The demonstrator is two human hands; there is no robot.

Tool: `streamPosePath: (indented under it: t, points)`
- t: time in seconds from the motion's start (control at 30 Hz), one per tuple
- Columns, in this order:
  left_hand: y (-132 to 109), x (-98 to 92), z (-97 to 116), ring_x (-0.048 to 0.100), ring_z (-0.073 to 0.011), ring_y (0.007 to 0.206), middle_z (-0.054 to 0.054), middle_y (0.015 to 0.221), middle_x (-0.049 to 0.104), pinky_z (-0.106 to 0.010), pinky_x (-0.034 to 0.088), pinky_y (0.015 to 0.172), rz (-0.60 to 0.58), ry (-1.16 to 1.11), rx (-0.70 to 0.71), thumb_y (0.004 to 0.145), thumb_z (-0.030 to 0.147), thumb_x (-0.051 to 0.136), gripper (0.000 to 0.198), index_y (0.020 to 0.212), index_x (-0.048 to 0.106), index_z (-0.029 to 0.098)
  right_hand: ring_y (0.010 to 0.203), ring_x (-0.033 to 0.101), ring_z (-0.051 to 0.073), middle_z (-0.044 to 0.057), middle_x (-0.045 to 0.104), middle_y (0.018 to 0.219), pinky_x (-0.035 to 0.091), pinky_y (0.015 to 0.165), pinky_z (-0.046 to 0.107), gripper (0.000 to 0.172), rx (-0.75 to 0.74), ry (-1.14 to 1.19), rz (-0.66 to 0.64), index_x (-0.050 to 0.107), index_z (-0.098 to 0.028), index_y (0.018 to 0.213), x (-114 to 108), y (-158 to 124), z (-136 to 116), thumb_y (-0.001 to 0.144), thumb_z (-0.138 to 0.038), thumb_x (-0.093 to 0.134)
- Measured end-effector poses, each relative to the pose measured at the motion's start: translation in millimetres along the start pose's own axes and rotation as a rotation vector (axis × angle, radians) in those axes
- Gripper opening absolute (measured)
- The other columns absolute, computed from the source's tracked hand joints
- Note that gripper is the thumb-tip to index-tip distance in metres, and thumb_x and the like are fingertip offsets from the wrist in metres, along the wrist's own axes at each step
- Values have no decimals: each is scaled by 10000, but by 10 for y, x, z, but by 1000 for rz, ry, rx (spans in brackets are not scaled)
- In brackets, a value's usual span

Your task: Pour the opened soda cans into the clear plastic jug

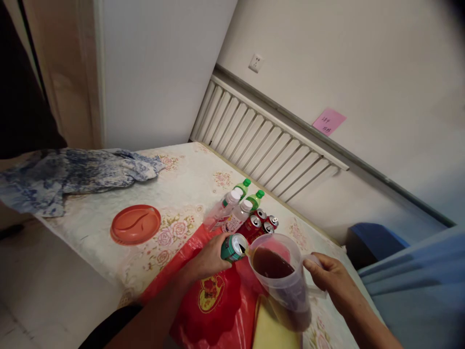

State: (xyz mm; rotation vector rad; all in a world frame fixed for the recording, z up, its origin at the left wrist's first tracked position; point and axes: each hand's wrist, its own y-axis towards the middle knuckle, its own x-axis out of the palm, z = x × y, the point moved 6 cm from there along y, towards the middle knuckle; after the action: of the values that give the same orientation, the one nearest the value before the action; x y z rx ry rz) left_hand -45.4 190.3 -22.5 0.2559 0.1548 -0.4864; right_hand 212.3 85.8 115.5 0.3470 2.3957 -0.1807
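Observation:
My left hand (212, 254) is wrapped round a green drink can (229, 249), tipped so its opening faces the rim of a clear plastic pitcher (296, 295). A thin stream shows between can and pitcher. Dark brown liquid (272, 263) fills part of the pitcher, which leans toward the can. Its handle is in the grip of my right hand (329, 276). Just behind the can stand clear bottles with white caps (238, 215), green-capped bottles (256, 198) and several opened red cans (256, 223).
A red plastic bag (247, 315) and a yellow cloth-like piece (274, 325) lie on the flowered tablecloth (196, 165). To the left are an orange divided plate (135, 224) and a blue-white cloth (98, 169). A radiator (261, 135) runs along the wall behind the table.

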Motion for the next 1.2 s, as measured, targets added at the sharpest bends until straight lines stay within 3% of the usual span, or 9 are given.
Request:
streamPosePath:
  t: [0.3,0.53,0.77,0.9,1.2]
  points:
    - [-11,-11,39,597,-264,1144,-87,1261,634,-369,470,985,-16,-20,-23,613,87,667,669,1256,532,208,511,206,86,-84,269,515,177,495,248,575,-2,54,-12,408,-221,553,52,-14,103,686,-723,656]
    - [-9,-37,33,619,-237,1076,-64,1226,649,-343,487,947,0,-27,-17,602,70,658,641,1216,540,207,488,237,94,-71,304,482,194,486,260,568,-59,248,13,410,-223,508,47,0,227,721,-689,654]
    - [23,-37,-26,625,-229,1038,-59,1167,662,-328,497,910,26,-9,17,608,99,669,625,1212,540,192,482,278,110,-69,303,473,256,494,285,550,0,460,203,397,-232,512,67,32,407,815,-656,573]
    - [41,-31,-82,636,-235,1029,-63,1157,673,-332,497,908,39,8,-5,615,117,676,616,1211,537,196,440,229,100,-87,254,440,262,467,290,532,1,616,289,339,-246,492,152,71,542,817,-584,589]
    - [56,-75,-111,615,-272,1121,-70,1234,657,-363,486,952,53,-4,-51,600,126,708,710,1276,513,219,399,240,92,-89,250,404,305,459,280,544,-85,728,349,292,-241,491,435,161,677,851,-573,528]
